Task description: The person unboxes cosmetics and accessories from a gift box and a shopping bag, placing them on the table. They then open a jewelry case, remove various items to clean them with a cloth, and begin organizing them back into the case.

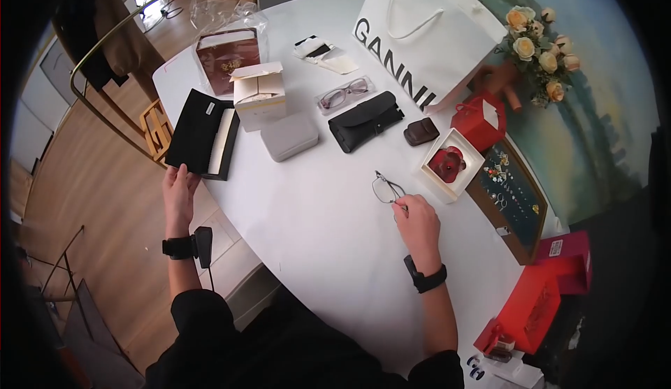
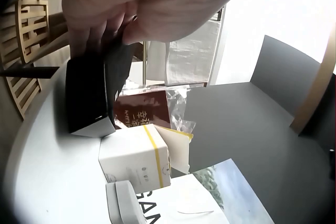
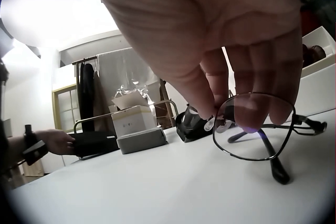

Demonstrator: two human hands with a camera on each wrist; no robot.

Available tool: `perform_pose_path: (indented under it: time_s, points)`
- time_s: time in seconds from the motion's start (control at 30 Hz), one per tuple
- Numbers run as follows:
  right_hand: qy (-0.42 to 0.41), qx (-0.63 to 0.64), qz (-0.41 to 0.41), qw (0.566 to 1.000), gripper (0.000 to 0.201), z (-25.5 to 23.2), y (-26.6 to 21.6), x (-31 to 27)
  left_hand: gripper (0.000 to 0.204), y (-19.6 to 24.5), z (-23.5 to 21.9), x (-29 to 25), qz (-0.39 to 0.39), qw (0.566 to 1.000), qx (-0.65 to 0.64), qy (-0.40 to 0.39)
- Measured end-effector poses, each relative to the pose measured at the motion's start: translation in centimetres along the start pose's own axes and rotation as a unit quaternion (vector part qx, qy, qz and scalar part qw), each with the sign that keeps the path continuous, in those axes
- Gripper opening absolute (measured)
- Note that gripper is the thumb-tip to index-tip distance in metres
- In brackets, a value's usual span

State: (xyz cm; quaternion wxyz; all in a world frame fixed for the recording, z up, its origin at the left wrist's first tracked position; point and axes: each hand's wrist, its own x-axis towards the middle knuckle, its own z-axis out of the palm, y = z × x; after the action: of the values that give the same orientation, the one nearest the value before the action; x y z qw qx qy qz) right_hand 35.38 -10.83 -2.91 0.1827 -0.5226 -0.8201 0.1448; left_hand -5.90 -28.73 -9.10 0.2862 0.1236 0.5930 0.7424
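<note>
Left hand: at the left of the head view, the left hand (image 1: 180, 193) grips the near edge of the black box (image 1: 197, 134), thumb on the upper face and fingers curled under it.
Black box: left edge of the desk (image 1: 314, 228), lid folded open to the left, cream strip showing along the right side; the left wrist view shows the fingers bent round its dark panel.
Right hand: right of centre, the right hand (image 1: 419, 228) pinches the wire-rimmed glasses (image 1: 386, 189) between thumb and fingers; exact contact point cannot be told.
Wire-rimmed glasses: close to the middle of the head view, lenses toward the upper left of the hand; dark temple tips show in the right wrist view.
Beside the black box: white carton (image 1: 260, 106) with raised flaps, and behind it a dark red box (image 1: 229, 57) in clear wrap.
Centre: grey case (image 1: 288, 137), closed, in front of the carton; black pouch (image 1: 365, 122), flap down, to its right; pink-framed glasses (image 1: 342, 97) in a clear holder above the pouch.
Right of centre: small brown case (image 1: 421, 132); white box (image 1: 458, 139) with a dark red item (image 1: 447, 164) inside; jewelry board (image 1: 514, 204) alongside.
Upper right: white paper bag (image 1: 430, 22) with black lettering, tilted in view; pale orange flowers (image 1: 542, 48) beside it.
Lower right: open red box (image 1: 524, 312).
</note>
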Motion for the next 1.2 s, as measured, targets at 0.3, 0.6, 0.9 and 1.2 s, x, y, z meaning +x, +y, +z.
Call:
perform_pose_path:
  time_s: [0.3, 0.6, 0.9, 1.2]
  points:
    - [0.017, -0.027, -0.018, 0.999, 0.01, 0.1, 0.6, -1.5, 0.061, 1.6, 2.1, -2.3, 0.008, 0.986, 0.144, 0.078]
    - [0.046, -0.086, -0.032, 0.995, 0.014, 0.0, 2.8, -1.3, 0.063, 1.1, 1.7, -1.4, -0.005, 0.966, 0.232, 0.111]
    - [0.013, -0.074, -0.081, 0.994, 0.023, -0.2, 0.3, -3.5, 0.041, 4.3, 9.8, -5.5, 0.282, 0.906, 0.317, -0.01]
    - [0.031, -0.006, -0.102, 0.994, 0.027, -1.5, 2.4, -4.7, 0.039, 1.1, 28.7, -2.5, 0.446, 0.672, 0.568, -0.163]
